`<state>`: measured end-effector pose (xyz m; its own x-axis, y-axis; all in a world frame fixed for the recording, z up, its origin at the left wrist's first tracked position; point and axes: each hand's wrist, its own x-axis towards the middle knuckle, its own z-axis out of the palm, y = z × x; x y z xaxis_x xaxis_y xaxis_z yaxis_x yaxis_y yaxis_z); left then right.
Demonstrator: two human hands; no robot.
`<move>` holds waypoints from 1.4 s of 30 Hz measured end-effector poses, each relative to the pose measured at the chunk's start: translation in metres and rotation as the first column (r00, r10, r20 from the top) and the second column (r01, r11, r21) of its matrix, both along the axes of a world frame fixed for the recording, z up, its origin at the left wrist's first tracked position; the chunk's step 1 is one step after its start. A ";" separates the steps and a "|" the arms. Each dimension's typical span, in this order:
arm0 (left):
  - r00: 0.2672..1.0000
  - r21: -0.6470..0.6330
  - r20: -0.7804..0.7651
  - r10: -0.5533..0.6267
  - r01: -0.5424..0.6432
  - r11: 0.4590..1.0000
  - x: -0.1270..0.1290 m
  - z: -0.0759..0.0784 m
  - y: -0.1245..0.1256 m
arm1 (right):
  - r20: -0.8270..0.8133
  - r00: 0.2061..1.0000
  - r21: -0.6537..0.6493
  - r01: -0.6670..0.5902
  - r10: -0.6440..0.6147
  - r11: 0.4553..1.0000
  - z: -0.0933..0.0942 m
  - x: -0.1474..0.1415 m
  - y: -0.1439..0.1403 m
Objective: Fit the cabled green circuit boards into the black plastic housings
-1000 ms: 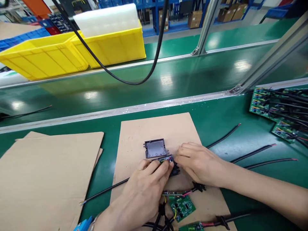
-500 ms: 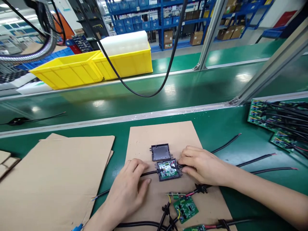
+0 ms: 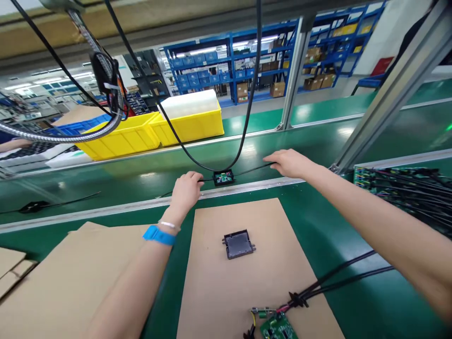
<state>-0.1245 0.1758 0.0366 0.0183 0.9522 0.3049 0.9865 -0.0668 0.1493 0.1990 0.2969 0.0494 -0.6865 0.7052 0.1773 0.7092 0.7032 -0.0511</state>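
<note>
Both arms stretched out over the conveyor belt (image 3: 106,176): left hand (image 3: 186,188) and right hand (image 3: 287,162) fingers pinching the cables either side of the open black module (image 3: 223,178), lid (image 3: 239,244) on cardboard (image 3: 226,282).

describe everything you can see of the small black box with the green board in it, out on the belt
The small black box is a shallow, open, plastic-looking case with a green circuit board showing inside and no lid on it. It sits flat at the near edge of the green belt, just past the metal rail. A black cable runs out of each side. The left hand holds the cable on its left; the right hand rests on the cable on its right. Neither hand touches the box itself.
</note>
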 end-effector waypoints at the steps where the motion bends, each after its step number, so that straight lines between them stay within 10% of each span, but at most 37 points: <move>1: 1.000 0.006 0.014 0.004 -0.004 1.000 0.001 -0.004 0.010 | 0.007 1.000 0.000 0.019 -0.019 1.000 -0.001 -0.003 0.008; 7: 0.945 -0.162 0.174 -0.277 0.304 0.939 0.021 -0.041 -0.041 | -0.022 0.991 -0.128 -0.134 0.133 0.983 -0.024 0.000 -0.077; 11: 0.871 -0.248 0.286 -0.400 0.471 0.847 0.043 -0.055 -0.101 | -0.189 0.920 -0.494 -0.392 0.344 0.776 -0.027 0.006 -0.181; 15: 0.844 -0.233 0.381 -0.378 0.483 0.844 0.063 -0.056 -0.140 | -0.203 0.924 -0.567 -0.382 0.325 0.730 -0.038 0.005 -0.233; 21: 0.679 -0.236 0.706 -0.200 0.492 0.838 0.096 -0.026 -0.181 | -0.431 0.886 -0.562 -0.413 0.173 0.716 -0.033 0.009 -0.229; 26: 0.792 -0.425 0.611 0.005 0.323 0.846 0.120 -0.020 -0.179 | -0.343 0.938 -0.519 -0.243 0.061 0.820 -0.028 -0.008 -0.233; 29: 0.766 -0.475 0.638 0.078 0.312 0.823 0.123 -0.025 -0.165 | -0.152 0.977 -0.312 -0.189 0.147 0.931 -0.029 -0.033 -0.245; 35: 0.693 -0.602 0.697 0.188 0.422 0.678 0.101 -0.021 -0.148 | -0.021 0.951 -0.146 -0.309 0.310 0.940 -0.026 -0.051 -0.242; 42: 0.893 -0.504 0.414 -0.176 0.386 0.773 0.079 -0.012 -0.141 | -0.123 0.946 -0.193 -0.321 0.302 0.927 -0.046 -0.042 -0.218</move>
<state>-0.0452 0.0344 0.0243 0.3128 0.9187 -0.2410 0.8207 -0.1338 0.5554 0.1567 0.0785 0.0033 -0.8654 0.4863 0.1207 0.4421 0.8546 -0.2725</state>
